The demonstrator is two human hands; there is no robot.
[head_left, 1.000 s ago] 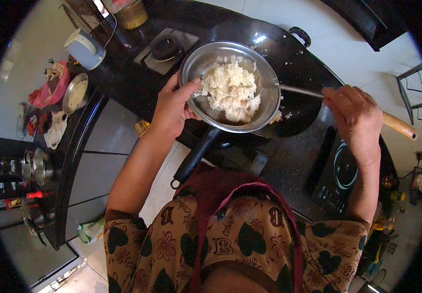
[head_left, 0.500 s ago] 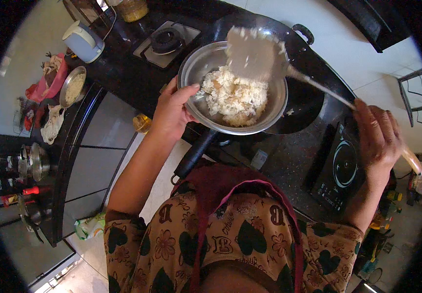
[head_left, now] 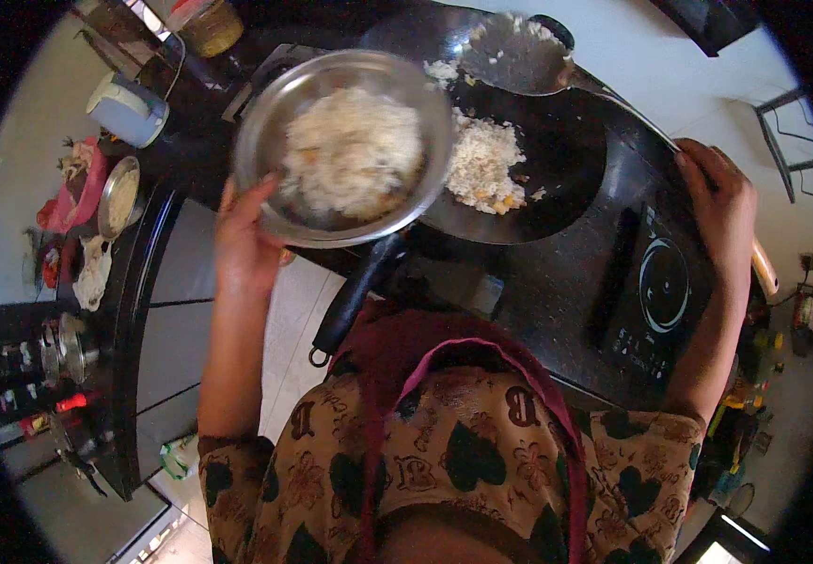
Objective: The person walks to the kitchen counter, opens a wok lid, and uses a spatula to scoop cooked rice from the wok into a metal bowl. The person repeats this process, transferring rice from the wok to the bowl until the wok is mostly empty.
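Note:
My left hand grips the near-left rim of a steel bowl, thumb over the edge. Cooked rice, blurred by motion, fills much of the bowl. The bowl hangs over the left part of a dark wok, hiding some of it. More rice lies in the wok beside the bowl. Closed round the long handle of a metal wok spatula, my right hand is at the right. Rice clings to the spatula's broad blade, which is at the wok's far side.
The wok's black handle points toward me. An induction cooktop lies on the black counter at right. On the left are a pale blue and white appliance, a pan of pale food and a pink bag. A jar stands far left.
My left hand has carried the bowl leftward, uncovering rice in the wok. The spatula blade has moved from above the bowl to the wok's far side.

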